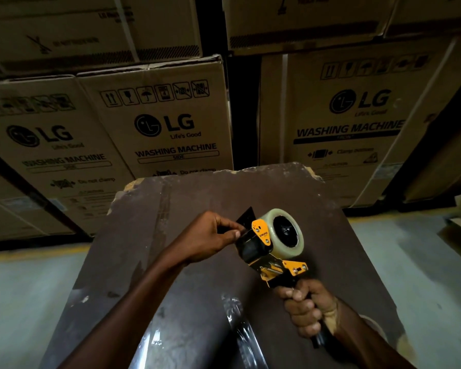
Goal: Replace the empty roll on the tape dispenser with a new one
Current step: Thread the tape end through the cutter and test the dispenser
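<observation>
A yellow and black tape dispenser (pixel 266 243) is held above a dark brown table (pixel 192 275). A full roll of clear tape (pixel 276 221) sits on its black hub. My right hand (pixel 305 307) is shut on the dispenser's black handle, low and to the right. My left hand (pixel 210 237) reaches in from the left and pinches at the dispenser's front end, beside the black flap and roller. Whether its fingers hold the tape's loose end I cannot tell.
A strip of crumpled clear film (pixel 240 323) lies on the table near its front edge. Stacked cardboard washing-machine boxes (pixel 165 123) stand close behind the table, with a dark gap between the stacks. Grey floor (pixel 16 302) with a yellow line lies on both sides.
</observation>
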The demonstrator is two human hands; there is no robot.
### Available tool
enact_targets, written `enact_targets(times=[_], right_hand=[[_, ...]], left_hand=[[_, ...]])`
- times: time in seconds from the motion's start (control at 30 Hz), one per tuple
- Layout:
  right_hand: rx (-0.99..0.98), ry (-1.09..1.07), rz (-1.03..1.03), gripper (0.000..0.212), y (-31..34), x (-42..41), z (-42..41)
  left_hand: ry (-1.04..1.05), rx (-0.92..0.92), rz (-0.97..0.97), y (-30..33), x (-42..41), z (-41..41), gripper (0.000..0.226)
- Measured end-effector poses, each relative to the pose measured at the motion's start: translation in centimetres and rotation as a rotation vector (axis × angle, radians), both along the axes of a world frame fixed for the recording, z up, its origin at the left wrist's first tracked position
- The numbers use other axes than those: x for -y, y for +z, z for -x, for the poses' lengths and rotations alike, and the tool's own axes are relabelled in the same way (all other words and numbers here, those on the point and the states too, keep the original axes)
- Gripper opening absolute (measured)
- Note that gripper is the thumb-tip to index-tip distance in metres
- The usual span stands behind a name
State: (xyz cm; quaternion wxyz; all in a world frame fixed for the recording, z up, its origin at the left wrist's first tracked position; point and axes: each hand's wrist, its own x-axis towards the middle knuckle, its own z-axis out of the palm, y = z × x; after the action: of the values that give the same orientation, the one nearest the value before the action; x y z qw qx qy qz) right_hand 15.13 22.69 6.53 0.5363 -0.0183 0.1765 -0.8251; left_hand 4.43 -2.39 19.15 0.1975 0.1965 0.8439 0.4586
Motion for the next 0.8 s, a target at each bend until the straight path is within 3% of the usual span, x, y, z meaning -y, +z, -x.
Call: enact_targets(times=[0.27, 0.8], right_hand=[[0.026, -0.055, -0.053, 0.01, 0.0, -0.1, 1.0], [0.121, -0.148, -0.227, 0.021, -1.6, 2.1, 3.5]], left_hand=[[-0.007, -0.051, -0.017, -2.8, -0.4, -1.3, 0.045], [0.336, 0.01, -0.189, -8.0, -0.2, 1.1, 0.042]])
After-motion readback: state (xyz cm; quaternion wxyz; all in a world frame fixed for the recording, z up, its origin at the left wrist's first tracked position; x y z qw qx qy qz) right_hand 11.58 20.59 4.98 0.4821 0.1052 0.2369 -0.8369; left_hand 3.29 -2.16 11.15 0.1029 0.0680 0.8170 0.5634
